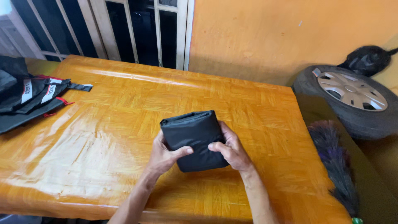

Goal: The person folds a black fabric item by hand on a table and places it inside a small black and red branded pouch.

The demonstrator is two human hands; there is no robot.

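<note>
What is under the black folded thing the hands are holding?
The shiny orange table lies under the black folded bundle. The left hand and right hand grip its sides. The fingers beneath it are hidden, and so is anything folded inside.

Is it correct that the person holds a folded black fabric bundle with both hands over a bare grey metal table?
Not quite. The table is orange with a glossy wood-parquet pattern, not grey metal, as the head view shows. The rest stands: the left hand and right hand both hold the folded black fabric bundle.
</note>
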